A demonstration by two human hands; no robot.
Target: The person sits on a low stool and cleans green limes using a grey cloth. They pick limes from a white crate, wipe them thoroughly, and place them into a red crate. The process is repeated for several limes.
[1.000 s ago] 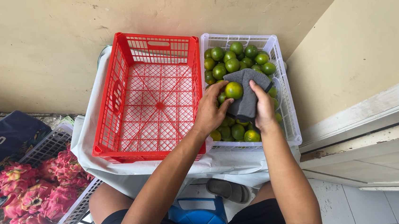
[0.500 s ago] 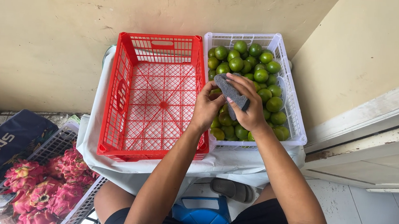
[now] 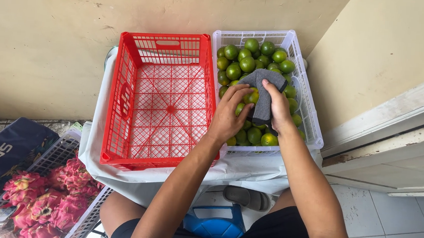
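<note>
Cream plaster walls close in on two sides, scuffed and marked, with a pale door frame [image 3: 396,143] at the right and light floor tiles [image 3: 405,230] below. Against the wall stands a counter draped in a white sheet [image 3: 248,169], carrying two crates side by side: a red crate [image 3: 118,96] with nothing in it, and a white crate [image 3: 304,98] heaped with green fruit [image 3: 246,62], a few turning yellow.

Over the white crate, the left hand [image 3: 230,116] is curled around one yellowish fruit [image 3: 252,97], and the right hand [image 3: 277,106] presses a grey cloth [image 3: 263,90] against it, fingers closed over the fabric. The fruit sits between both hands, just above the heap.

Its round shape could let it slip from the left hand's grip if the cloth is pushed hard, and it would probably drop back into the heap or roll toward the crate's rim. The sheet hangs loose at the counter's front edge, so a tug from a knee or arm might shift both crates.

On the floor to the left, a white basket [image 3: 47,159] holds pink dragon fruit [image 3: 49,202], with a dark blue bag [image 3: 2,160] beside it. A blue stool [image 3: 216,225] and a grey sandal [image 3: 246,197] lie under the counter.
</note>
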